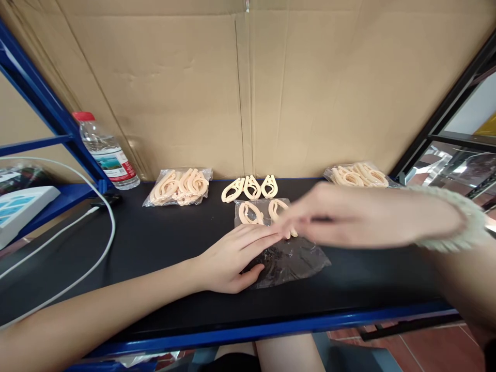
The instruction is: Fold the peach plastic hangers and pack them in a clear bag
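A clear plastic bag (298, 261) lies flat on the black tabletop in front of me. Two beige, loop-shaped plastic pieces, like folded travel hangers, show at its far end: a left one (250, 212) and a right one (277, 206), partly covered by my right hand. My left hand (236, 253) rests on the bag with its fingers stretched out. My right hand (310, 214) reaches over from the right, its fingertips at the left fingertips and the right piece. Motion blurs it, and I cannot tell whether it grips anything. Three loose beige pieces (251, 187) stand in a row beyond the bag.
Filled bags of similar pieces lie at the back left (180, 187) and back right (358, 175). A water bottle (106, 155) stands by the blue frame. A white cable (112, 227) loops at left. Cardboard (174, 93) closes the back; a blue edge (271, 328) runs along the front.
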Demonstrator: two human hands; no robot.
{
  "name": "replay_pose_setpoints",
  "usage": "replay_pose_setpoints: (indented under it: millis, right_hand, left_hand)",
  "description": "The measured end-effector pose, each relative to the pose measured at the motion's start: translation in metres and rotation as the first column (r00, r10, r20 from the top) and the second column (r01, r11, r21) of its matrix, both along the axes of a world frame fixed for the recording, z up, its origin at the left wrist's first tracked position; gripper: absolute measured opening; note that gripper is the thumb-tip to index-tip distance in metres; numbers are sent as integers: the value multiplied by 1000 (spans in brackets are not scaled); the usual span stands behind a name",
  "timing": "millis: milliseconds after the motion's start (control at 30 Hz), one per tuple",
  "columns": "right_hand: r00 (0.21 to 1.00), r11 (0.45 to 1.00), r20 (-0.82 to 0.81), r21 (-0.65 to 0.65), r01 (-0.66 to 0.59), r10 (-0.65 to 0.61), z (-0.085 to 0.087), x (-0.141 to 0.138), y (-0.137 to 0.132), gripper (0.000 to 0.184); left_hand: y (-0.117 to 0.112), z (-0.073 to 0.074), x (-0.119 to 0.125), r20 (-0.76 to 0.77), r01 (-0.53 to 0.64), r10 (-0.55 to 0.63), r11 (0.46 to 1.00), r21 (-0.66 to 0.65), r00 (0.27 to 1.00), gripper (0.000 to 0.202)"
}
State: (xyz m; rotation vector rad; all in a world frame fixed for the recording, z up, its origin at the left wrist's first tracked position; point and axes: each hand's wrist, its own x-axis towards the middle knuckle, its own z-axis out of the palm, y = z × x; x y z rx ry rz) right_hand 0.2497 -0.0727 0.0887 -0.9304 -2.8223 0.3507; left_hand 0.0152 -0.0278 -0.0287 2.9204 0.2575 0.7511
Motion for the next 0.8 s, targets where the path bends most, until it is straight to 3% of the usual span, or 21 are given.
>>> replay_pose_setpoints:
  millis: [67, 167, 300, 367, 467, 800]
  right_hand:
    - [998, 991, -62, 133, 10, -2, -1, 2, 37, 34]
    - [998, 944, -58, 325, 50, -32, -36, 0, 101, 52]
    - [998, 982, 59, 189, 3, -14, -89, 2, 159, 80]
    - [997, 985, 71, 171, -3, -10, -103, 7, 172, 82]
    - [997, 986, 82, 164, -10, -4, -110, 16, 179, 77]
    - [990, 990, 130, 137, 38, -56, -107, 37, 188, 72]
  left_hand:
    - [0, 0, 0, -12, 1, -1, 1000, 0, 1000, 62]
    - [0, 1, 1, -27, 15, -15, 1000, -1, 1000, 62]
    - [0, 2, 0, -30, 12, -13, 1000, -8, 999, 63]
    - [-1, 2, 0, -26, 9, -10, 1000, -13, 1000, 62]
    - [0, 3, 0, -19, 9, -9, 1000, -18, 1000, 61]
    - [2, 1, 0, -19, 22, -22, 999, -33, 1000, 59]
